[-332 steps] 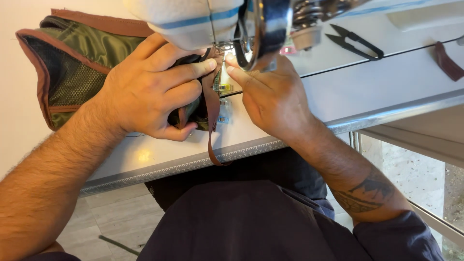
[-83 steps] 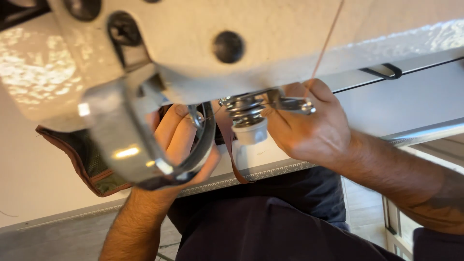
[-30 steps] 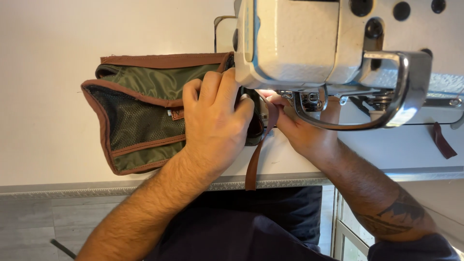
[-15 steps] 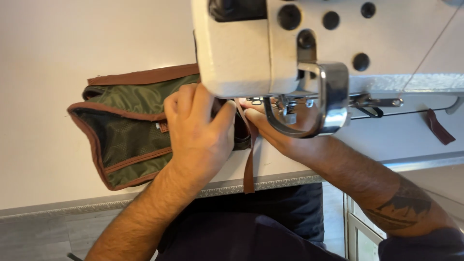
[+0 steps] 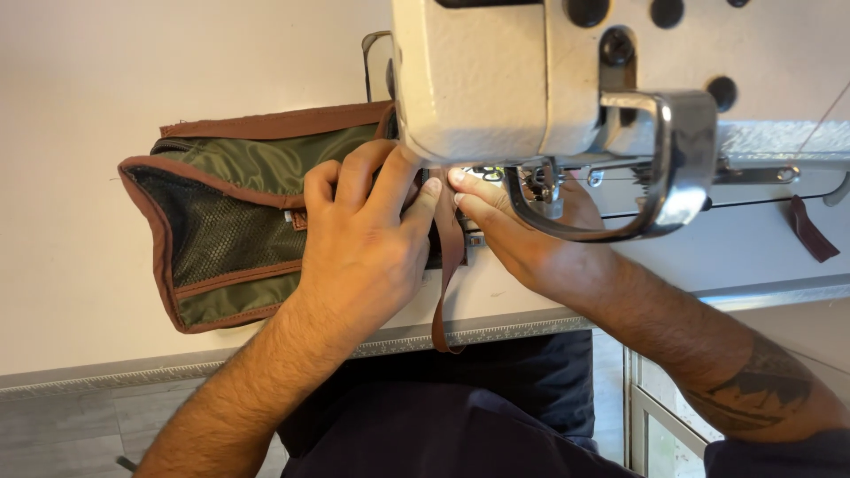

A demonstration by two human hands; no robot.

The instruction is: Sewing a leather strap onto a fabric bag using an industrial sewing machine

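Green fabric with brown edging makes up the bag point(image 5: 239, 212), which lies flat on the white tabletop point(image 5: 71, 133) at centre left of the frame, its dark mesh panel facing up and its right end tucked under the sewing machine point(image 5: 496, 80). A brown strap point(image 5: 447, 265) runs from that end down the middle of the frame and hangs over the front edge of the tabletop.

Pressed flat on the bag's right end is the left hand point(image 5: 363, 248), its fingers point(image 5: 390, 186) spread and stretched toward the machine; they press down on the cloth and close around nothing. Just to its right, the right hand point(image 5: 531, 239) reaches in from the lower right under the machine's metal guard point(image 5: 673, 177), its fingers point(image 5: 474, 190) extended and laid on the strap and fabric near the needle area, the tips almost meeting those of the left hand. Part of that hand is hidden behind the guard.

Far to the right on the tabletop lies a small brown scrap point(image 5: 810, 230).
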